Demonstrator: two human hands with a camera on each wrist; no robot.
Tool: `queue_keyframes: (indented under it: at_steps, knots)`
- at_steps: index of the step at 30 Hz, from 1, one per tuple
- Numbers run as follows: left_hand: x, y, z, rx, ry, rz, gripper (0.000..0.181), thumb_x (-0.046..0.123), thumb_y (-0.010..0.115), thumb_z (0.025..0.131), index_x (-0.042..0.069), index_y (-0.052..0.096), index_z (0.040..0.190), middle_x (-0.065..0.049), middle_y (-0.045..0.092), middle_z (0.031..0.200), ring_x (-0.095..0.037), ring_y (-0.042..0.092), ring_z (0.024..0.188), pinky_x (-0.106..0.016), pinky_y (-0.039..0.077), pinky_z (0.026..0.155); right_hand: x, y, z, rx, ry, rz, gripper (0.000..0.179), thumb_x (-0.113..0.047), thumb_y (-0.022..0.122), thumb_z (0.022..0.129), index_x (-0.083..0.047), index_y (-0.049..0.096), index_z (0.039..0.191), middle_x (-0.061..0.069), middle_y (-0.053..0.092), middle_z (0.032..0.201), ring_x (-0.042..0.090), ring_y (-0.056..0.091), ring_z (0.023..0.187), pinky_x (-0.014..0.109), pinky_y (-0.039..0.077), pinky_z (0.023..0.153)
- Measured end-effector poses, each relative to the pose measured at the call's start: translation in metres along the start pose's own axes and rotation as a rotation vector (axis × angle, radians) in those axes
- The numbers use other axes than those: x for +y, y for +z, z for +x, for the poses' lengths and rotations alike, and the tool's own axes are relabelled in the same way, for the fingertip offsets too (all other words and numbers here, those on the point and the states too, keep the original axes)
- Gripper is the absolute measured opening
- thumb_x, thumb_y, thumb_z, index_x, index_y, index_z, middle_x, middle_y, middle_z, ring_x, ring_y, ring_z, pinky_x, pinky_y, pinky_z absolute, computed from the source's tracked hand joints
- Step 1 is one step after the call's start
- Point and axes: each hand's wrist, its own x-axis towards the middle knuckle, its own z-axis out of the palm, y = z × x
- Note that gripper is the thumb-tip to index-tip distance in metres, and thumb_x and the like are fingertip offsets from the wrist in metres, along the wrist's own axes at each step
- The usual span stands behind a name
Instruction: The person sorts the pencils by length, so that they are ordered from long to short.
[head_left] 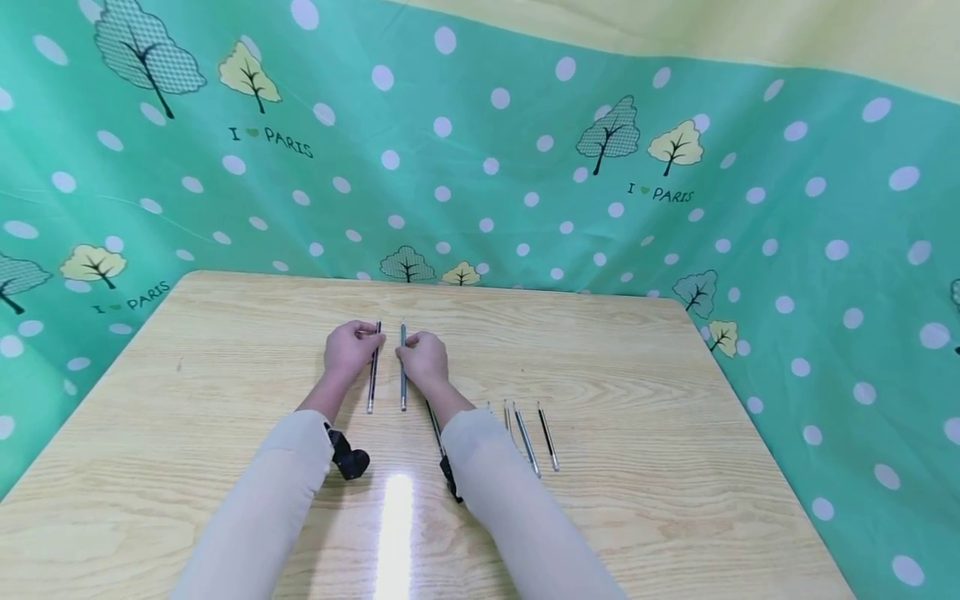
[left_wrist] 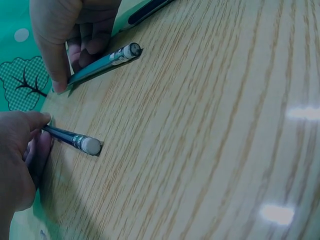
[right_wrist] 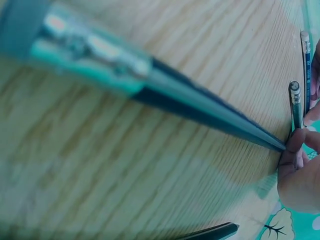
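In the head view my left hand (head_left: pixel 348 352) pinches a dark pencil (head_left: pixel 372 385) between thumb and fingers near its far end. Just to the right, my right hand (head_left: pixel 426 362) pinches a blue-green pencil (head_left: pixel 403 383) in the same way. The two pencils lie nearly parallel with a small gap, eraser ends toward me. In the left wrist view a white eraser tips the dark pencil (left_wrist: pixel 70 138), while the blue-green pencil (left_wrist: pixel 100 67) has a greyish eraser end. Both pencils are close to the tabletop, and the fingers cover their far parts.
Another pencil (head_left: pixel 435 429) lies beneath my right wrist, and looms large as a dark striped pencil (right_wrist: pixel 210 112) in the right wrist view. Several more pencils, including a black one (head_left: pixel 548 437), lie right of my sleeve on the wooden table (head_left: pixel 637 517). A polka-dot cloth (head_left: pixel 487 167) hangs behind.
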Motion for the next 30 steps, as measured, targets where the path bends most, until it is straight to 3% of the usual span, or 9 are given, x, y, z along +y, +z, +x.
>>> queue_keyframes:
  at_steps: [5,11,20,23,27,30]
  knots:
    - [0.0,0.0,-0.001,-0.001,0.004,0.006,0.036,0.03,0.061,0.088,0.009,0.062,0.117,-0.011,0.063,0.101,-0.017,0.057,0.076,-0.022,0.048,0.06,0.001,-0.001,-0.001,-0.005,-0.006,0.004,0.024,-0.021,0.066,0.086,-0.01,0.066,0.108,0.006,0.066,0.108,0.018,0.062,0.096,0.028,0.053,0.08]
    - [-0.001,0.002,0.0,-0.002,0.013,-0.004,0.035,0.029,0.061,0.089,0.008,0.062,0.116,-0.011,0.062,0.097,-0.015,0.056,0.071,-0.022,0.048,0.059,0.002,-0.004,0.0,-0.006,-0.025,0.002,0.024,-0.021,0.067,0.086,-0.009,0.066,0.107,0.006,0.066,0.106,0.018,0.061,0.093,0.028,0.053,0.078]
    - [0.002,-0.001,0.0,0.002,0.004,0.005,0.034,0.03,0.062,0.088,0.008,0.063,0.115,-0.011,0.062,0.1,-0.018,0.057,0.077,-0.022,0.047,0.061,0.005,-0.018,0.005,-0.003,-0.06,0.002,0.023,-0.026,0.065,0.087,-0.012,0.066,0.106,0.007,0.065,0.113,0.022,0.059,0.104,0.034,0.05,0.089]
    - [0.002,-0.001,-0.001,0.001,0.007,0.01,0.035,0.03,0.061,0.088,0.008,0.063,0.115,-0.011,0.062,0.1,-0.018,0.056,0.078,-0.022,0.047,0.062,0.004,-0.025,0.005,-0.018,-0.082,-0.022,0.024,-0.028,0.065,0.087,-0.013,0.066,0.105,0.006,0.067,0.101,0.019,0.062,0.089,0.031,0.052,0.08]
    - [0.003,0.0,-0.002,0.005,0.01,-0.007,0.037,0.029,0.062,0.088,0.007,0.062,0.117,-0.013,0.062,0.102,-0.017,0.057,0.077,-0.021,0.047,0.062,0.0,-0.033,0.004,-0.062,-0.091,0.001,0.024,-0.028,0.065,0.088,-0.012,0.066,0.106,0.007,0.067,0.08,0.014,0.058,0.061,0.024,0.049,0.054]
    - [0.003,0.0,-0.003,0.001,0.004,-0.029,0.038,0.029,0.062,0.088,0.007,0.061,0.118,-0.013,0.062,0.102,-0.016,0.058,0.075,-0.021,0.049,0.061,-0.002,-0.037,0.003,-0.103,-0.071,0.029,0.023,-0.027,0.065,0.088,-0.012,0.066,0.106,0.011,0.068,0.079,0.014,0.055,0.053,0.02,0.043,0.043]
